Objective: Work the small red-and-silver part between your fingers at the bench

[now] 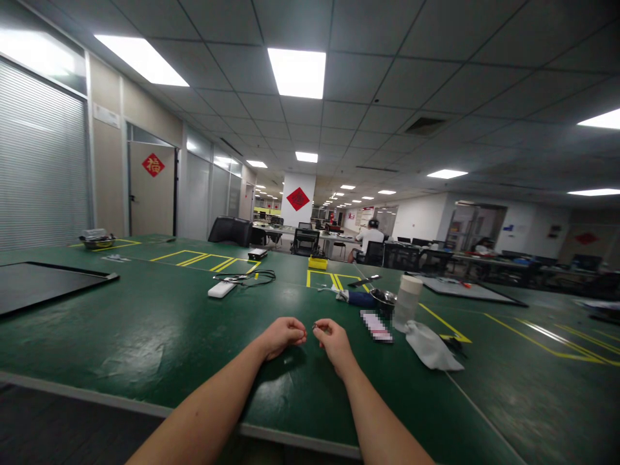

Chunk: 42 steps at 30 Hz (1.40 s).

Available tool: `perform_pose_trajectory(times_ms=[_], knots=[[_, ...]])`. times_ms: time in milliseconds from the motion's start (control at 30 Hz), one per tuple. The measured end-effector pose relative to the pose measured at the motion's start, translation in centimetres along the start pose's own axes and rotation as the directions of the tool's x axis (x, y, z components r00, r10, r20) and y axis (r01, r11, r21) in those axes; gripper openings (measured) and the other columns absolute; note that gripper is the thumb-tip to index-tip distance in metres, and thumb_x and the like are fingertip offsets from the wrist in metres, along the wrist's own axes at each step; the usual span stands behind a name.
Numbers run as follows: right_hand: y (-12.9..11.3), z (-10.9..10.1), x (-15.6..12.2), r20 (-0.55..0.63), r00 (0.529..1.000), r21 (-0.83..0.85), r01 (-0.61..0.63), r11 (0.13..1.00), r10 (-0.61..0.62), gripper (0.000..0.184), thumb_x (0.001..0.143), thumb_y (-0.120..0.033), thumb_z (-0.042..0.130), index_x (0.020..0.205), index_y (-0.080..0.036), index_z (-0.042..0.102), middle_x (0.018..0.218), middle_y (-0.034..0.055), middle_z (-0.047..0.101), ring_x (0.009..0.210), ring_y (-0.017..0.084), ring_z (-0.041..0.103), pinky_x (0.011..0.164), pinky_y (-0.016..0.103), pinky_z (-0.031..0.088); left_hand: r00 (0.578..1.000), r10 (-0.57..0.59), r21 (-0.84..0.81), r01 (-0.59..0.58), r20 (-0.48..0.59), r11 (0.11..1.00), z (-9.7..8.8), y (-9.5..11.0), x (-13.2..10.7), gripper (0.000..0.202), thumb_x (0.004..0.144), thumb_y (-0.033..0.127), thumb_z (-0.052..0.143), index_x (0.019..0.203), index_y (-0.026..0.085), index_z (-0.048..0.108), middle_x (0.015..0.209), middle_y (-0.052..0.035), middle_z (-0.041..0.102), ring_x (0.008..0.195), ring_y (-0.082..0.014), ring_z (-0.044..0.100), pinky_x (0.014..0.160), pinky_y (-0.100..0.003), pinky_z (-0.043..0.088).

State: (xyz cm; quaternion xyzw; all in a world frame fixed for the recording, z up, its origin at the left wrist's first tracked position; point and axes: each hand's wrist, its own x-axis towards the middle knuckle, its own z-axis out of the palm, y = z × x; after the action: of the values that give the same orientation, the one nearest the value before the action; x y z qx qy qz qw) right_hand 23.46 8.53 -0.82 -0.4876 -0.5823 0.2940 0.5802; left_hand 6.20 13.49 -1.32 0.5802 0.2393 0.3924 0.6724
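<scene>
Both my forearms reach out over a wide green table [145, 336]. My left hand [282, 335] is curled into a loose fist, fingertips pinched together. My right hand [331, 338] is also closed, pinching a tiny dark object at its fingertips that is too small to name. The two hands sit a few centimetres apart, just above the table surface. A white cloth [431, 347], a translucent plastic jar [407, 301] and a small metal bowl [383, 298] lie to the right of my right hand.
A white power pack with black cables [223, 288] lies ahead left. A black board [43, 283] is at far left, a yellow box [318, 262] further back. Yellow tape lines mark the table. A person [369, 240] sits at distant desks.
</scene>
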Motion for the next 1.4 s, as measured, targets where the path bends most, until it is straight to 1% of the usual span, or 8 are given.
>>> perform_pose_trajectory(times_ms=[100,200,467,900,1067,1167,1300,1400], knots=[[-0.26,0.14,-0.27,0.088,0.996,-0.120,0.036,0.992,-0.025,0.022,0.068,-0.029,0.064,0.084,-0.014,0.064,0.061,-0.0006,0.058,0.047,0.010,0.046,0.046,0.022,0.035,1.000,0.014,0.036,-0.015,0.015,0.999,-0.01,0.00,-0.07,0.017,0.064,0.017,0.070,0.076,0.009,0.062,0.065,-0.0039,0.064,0.062,-0.0116,0.060,0.061,-0.022,0.044],[-0.33,0.24,-0.46,0.140,0.989,-0.179,0.077,0.981,-0.052,0.020,0.067,-0.025,0.063,0.084,-0.014,0.064,0.063,-0.0007,0.059,0.048,0.009,0.045,0.048,0.021,0.035,0.999,0.038,0.052,-0.040,0.038,0.998,0.03,0.04,-0.12,0.017,0.063,0.018,0.071,0.075,0.010,0.061,0.063,-0.0025,0.063,0.059,-0.0103,0.057,0.059,-0.021,0.042],[-0.51,0.44,-0.67,0.191,0.980,-0.280,0.113,0.953,-0.060,0.015,0.067,-0.024,0.064,0.078,-0.014,0.064,0.053,-0.0046,0.049,0.047,0.009,0.039,0.046,0.020,0.027,1.000,0.027,0.132,-0.029,0.014,0.991,0.27,0.06,-0.15,0.021,0.058,0.015,0.072,0.074,0.012,0.060,0.058,0.0014,0.060,0.053,-0.0088,0.054,0.052,-0.019,0.038],[-0.55,0.41,-0.84,0.237,0.970,-0.279,0.115,0.953,-0.047,0.017,0.067,-0.025,0.066,0.080,-0.015,0.067,0.052,-0.0051,0.048,0.047,0.009,0.039,0.046,0.020,0.027,0.998,-0.028,0.138,0.021,0.048,0.990,0.01,-0.01,0.04,0.029,0.054,0.018,0.076,0.077,0.011,0.058,0.060,0.0001,0.061,0.054,-0.0108,0.056,0.056,-0.023,0.042],[-0.82,0.24,-0.83,0.245,0.968,-0.218,0.107,0.970,-0.052,0.020,0.067,-0.029,0.068,0.082,-0.016,0.069,0.053,-0.0040,0.051,0.047,0.009,0.039,0.047,0.021,0.027,0.996,0.005,0.160,-0.019,0.087,0.987,-0.09,0.03,0.00,0.031,0.057,0.023,0.077,0.078,0.012,0.058,0.060,0.0012,0.058,0.053,-0.0094,0.053,0.053,-0.021,0.039],[-0.74,0.11,-0.80,0.246,0.969,-0.153,0.057,0.987,-0.018,0.025,0.067,-0.032,0.069,0.086,-0.016,0.069,0.053,-0.0040,0.052,0.047,0.009,0.039,0.047,0.021,0.027,0.995,0.039,0.172,-0.054,0.090,0.984,0.05,0.11,-0.12,0.033,0.061,0.027,0.076,0.084,0.012,0.058,0.067,0.0001,0.059,0.058,-0.0093,0.054,0.056,-0.021,0.040],[-0.67,0.03,-0.81,0.267,0.964,-0.053,0.015,0.998,0.000,0.027,0.068,-0.033,0.067,0.089,-0.016,0.069,0.057,-0.0035,0.055,0.050,0.009,0.041,0.050,0.021,0.030,0.992,0.095,0.163,-0.107,0.079,0.981,0.29,0.22,-0.26,0.046,0.066,0.034,0.074,0.102,0.012,0.055,0.092,-0.0059,0.058,0.071,-0.0108,0.056,0.063,-0.023,0.043],[-0.86,0.02,-0.90,0.280,0.960,-0.014,0.008,1.000,-0.004,0.025,0.069,-0.032,0.066,0.089,-0.017,0.069,0.058,-0.0035,0.055,0.052,0.009,0.043,0.051,0.020,0.032,0.992,0.106,0.181,-0.117,0.070,0.977,0.42,0.22,-0.30,0.058,0.066,0.037,0.074,0.114,0.014,0.050,0.107,-0.0096,0.053,0.073,-0.0105,0.055,0.065,-0.024,0.045]])
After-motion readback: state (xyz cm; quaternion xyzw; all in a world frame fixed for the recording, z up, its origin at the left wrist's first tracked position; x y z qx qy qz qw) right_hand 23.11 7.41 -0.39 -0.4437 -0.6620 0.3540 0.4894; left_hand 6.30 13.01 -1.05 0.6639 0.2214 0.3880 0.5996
